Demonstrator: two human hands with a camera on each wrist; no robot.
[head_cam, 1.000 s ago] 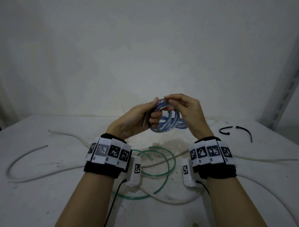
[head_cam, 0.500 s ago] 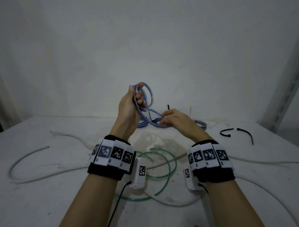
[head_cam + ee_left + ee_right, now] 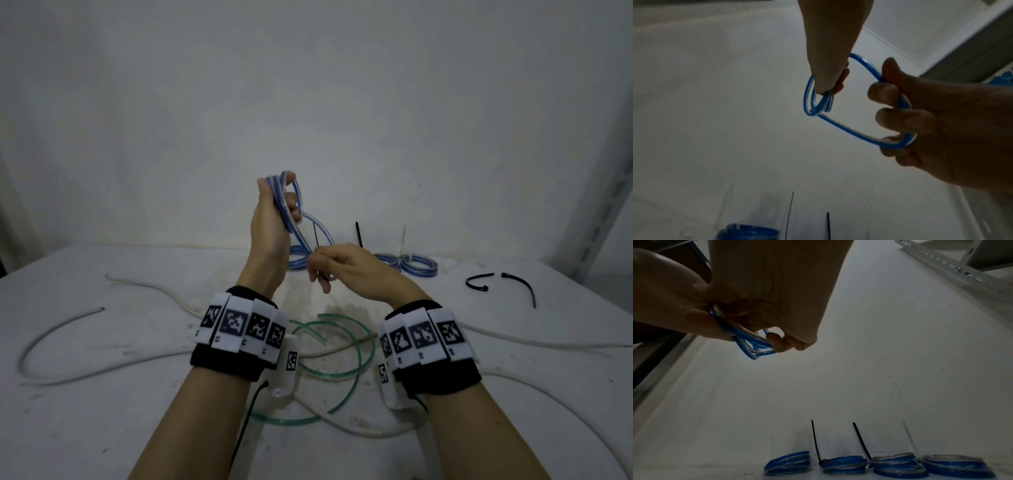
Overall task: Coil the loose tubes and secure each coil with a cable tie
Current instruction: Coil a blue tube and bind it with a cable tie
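Holding a partly wound blue tube (image 3: pixel 291 202) above the white table (image 3: pixel 102 411), we curl our left hand (image 3: pixel 270 219) round its loops, fingers closed on the coil. Our right hand (image 3: pixel 346 270) pinches the tube's trailing length lower down, fingers curled on it. Finished blue coils (image 3: pixel 844 464) sit in a row by the back wall, black cable ties (image 3: pixel 861 441) sticking up from them. Loose white tubes (image 3: pixel 51 329) and a green tube (image 3: pixel 342 370) sprawl across the tabletop beneath our wrists; two spare black ties (image 3: pixel 524 287) lie to the right.
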